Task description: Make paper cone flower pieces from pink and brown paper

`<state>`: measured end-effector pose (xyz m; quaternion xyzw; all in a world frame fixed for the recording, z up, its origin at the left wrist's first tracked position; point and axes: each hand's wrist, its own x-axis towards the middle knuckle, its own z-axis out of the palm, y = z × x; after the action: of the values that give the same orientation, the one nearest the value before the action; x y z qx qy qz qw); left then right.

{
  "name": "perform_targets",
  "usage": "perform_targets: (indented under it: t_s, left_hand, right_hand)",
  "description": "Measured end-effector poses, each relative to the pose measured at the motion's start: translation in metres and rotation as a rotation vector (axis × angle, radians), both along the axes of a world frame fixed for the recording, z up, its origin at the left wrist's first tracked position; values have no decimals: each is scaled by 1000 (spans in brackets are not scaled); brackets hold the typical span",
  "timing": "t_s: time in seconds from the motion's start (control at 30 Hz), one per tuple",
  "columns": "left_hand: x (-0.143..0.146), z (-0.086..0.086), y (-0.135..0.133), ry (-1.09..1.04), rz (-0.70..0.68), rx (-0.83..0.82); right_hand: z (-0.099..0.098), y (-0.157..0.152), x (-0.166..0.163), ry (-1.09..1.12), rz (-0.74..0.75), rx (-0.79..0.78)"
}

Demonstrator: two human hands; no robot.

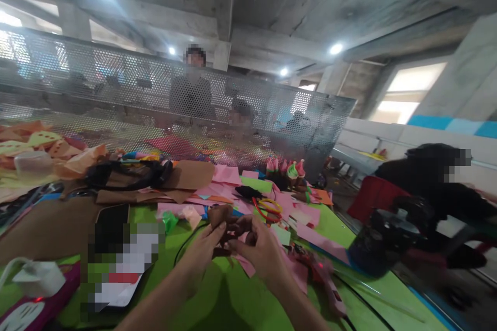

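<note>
Both hands meet over the green tabletop, around a small brown craft piece (222, 215) that looks like folded or curled foam or paper. My left hand (207, 243) grips its left side, fingers bent. Opposite it, my right hand (260, 245) pinches the right side with thumb and fingers. The fingers cover part of the piece, so its full shape is hidden. To the right of my right hand lies a pink glue gun (330, 287) with a small red light. Just beyond the hands are scissors (267, 208) with red and yellow handles.
Pink paper scraps (225, 175) and brown sheets (46, 227) cover much of the green table (217, 300). Left are two phones, one dark (112, 220), and a purple power strip (62, 295). A dark jug (373, 248) stands right. Behind a perforated metal screen (135, 88) are people.
</note>
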<state>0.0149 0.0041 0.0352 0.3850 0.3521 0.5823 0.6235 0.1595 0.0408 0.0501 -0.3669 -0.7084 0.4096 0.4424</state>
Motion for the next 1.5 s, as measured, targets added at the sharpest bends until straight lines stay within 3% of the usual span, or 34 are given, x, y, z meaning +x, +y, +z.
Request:
perform_targets:
  t_s: [0.1, 0.3, 0.47, 0.73, 0.93, 1.13, 1.37, 1.5]
  left_hand:
    - [-5, -10, 0, 57, -10, -17]
    - [-3, -35, 2, 200, 12, -121]
    - [-4, -36, -3, 400, 21, 0]
    - [-4, -27, -9, 440, 21, 51]
    - [-1, -33, -6, 460, 76, 80]
    - [2, -36, -5, 517, 118, 95]
    - [1, -42, -7, 527, 104, -6]
    - [-4, -44, -7, 539, 42, -53]
  right_hand:
    - [4, -1, 9, -56, -125, 171]
    - [1, -9, 13, -176, -105, 315]
    - [-1, -12, 16, -251, -157, 291]
    - [-1, -16, 16, -282, -171, 250]
    - [-4, -18, 13, -248, -175, 118]
    - [-8, -14, 12, -66, -105, -107]
    - [-6, -16, 13, -108, -141, -63]
    - [-5, -16, 15, -161, -151, 46]
